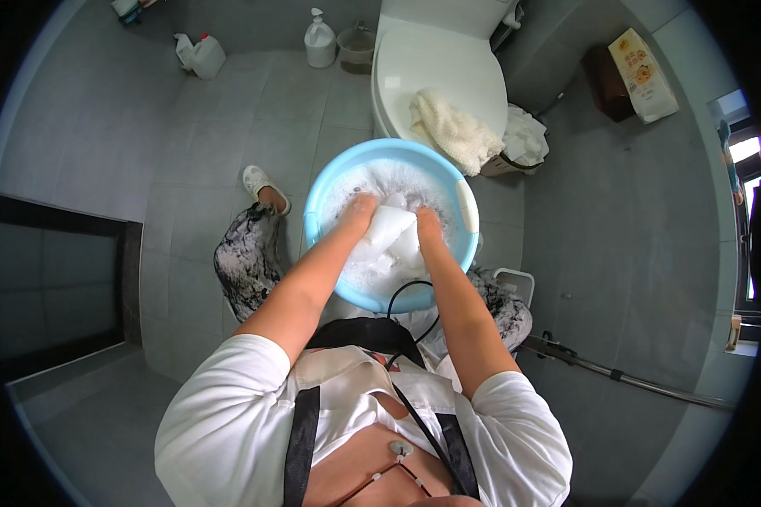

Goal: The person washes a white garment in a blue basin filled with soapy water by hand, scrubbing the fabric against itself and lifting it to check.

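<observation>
A round light-blue basin (315, 196) full of white suds (385, 175) stands between my knees. Both hands are in it, gripping a wet white cloth (389, 224) that bunches up out of the foam. My left hand (360, 209) is closed on the cloth's left side, fingers partly sunk in suds. On its right side my right hand (429, 223) is closed too, with the fingertips hidden by cloth and foam. Part of the cloth lies under the suds, so its full shape does not show.
Beyond the basin is a white toilet (397, 63) with a cream towel (452, 131) on its lid. A waste bin (524, 144) stands beside it. Farther left are a pump bottle (320, 42) and a white jug (205, 57). A black cable (410, 285) hangs over the basin's near rim.
</observation>
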`<state>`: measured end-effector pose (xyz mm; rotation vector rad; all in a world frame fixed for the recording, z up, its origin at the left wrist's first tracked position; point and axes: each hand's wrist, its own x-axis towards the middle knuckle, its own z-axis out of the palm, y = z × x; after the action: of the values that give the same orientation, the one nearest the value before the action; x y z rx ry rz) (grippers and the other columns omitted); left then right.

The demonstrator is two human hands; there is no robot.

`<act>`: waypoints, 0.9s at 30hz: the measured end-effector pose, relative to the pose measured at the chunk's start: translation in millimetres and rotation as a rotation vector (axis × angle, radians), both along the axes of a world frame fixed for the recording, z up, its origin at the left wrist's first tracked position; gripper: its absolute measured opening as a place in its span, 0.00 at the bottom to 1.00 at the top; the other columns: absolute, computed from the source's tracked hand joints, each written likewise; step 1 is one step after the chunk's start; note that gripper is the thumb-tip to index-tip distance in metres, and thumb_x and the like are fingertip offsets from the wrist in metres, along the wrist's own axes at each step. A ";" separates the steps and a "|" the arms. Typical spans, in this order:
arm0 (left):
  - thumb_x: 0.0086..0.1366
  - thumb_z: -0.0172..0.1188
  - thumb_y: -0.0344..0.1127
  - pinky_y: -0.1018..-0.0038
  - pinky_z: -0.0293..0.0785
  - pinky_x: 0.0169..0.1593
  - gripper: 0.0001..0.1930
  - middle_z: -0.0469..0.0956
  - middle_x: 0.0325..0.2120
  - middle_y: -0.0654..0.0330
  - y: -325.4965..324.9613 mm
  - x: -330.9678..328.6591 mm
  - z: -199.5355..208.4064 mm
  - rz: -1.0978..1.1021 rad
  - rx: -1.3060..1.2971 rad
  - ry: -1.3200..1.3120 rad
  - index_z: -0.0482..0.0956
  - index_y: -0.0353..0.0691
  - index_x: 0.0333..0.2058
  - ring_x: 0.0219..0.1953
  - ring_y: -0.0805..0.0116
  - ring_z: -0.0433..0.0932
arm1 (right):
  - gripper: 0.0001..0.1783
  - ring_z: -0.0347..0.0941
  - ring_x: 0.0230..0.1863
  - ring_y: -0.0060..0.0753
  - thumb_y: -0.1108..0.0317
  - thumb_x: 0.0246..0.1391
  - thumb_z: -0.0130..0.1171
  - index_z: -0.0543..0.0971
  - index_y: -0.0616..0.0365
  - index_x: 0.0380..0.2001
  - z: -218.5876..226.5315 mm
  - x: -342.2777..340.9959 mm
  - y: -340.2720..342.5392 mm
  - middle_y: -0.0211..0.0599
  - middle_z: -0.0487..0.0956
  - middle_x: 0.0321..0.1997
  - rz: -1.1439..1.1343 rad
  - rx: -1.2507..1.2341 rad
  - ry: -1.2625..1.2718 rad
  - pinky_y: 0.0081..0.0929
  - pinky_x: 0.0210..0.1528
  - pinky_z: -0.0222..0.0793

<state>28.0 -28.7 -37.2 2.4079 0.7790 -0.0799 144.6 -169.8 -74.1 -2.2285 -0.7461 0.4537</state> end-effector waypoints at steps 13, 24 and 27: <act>0.50 0.50 0.32 0.71 0.64 0.46 0.14 0.69 0.35 0.58 48.6 -16.4 29.5 0.305 -1.024 -0.605 0.71 0.35 0.37 0.40 0.65 0.68 | 0.09 0.65 0.32 0.23 0.65 0.50 0.51 0.72 0.56 0.33 93.4 30.1 -6.6 0.29 0.71 0.30 -0.070 0.450 0.862 0.21 0.37 0.61; 0.57 0.45 0.58 0.67 0.67 0.44 0.28 0.70 0.39 0.54 -31.3 23.5 71.9 0.894 -1.776 -0.694 0.67 0.36 0.42 0.40 0.60 0.71 | 0.07 0.68 0.33 0.28 0.67 0.49 0.51 0.69 0.57 0.31 132.2 -58.2 24.6 0.34 0.72 0.30 -0.134 0.667 0.077 0.24 0.37 0.62; 0.58 0.45 0.56 0.68 0.66 0.41 0.27 0.69 0.37 0.54 -41.8 18.4 91.6 0.858 -1.529 -0.709 0.67 0.34 0.42 0.36 0.62 0.70 | 0.06 0.72 0.32 0.43 0.69 0.47 0.51 0.68 0.56 0.30 147.9 -82.5 20.8 0.44 0.73 0.29 0.003 0.539 -0.167 0.32 0.34 0.65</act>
<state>46.4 -70.6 54.4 0.4920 0.8250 0.3686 62.0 -148.9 73.8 -1.7680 -0.8426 0.0502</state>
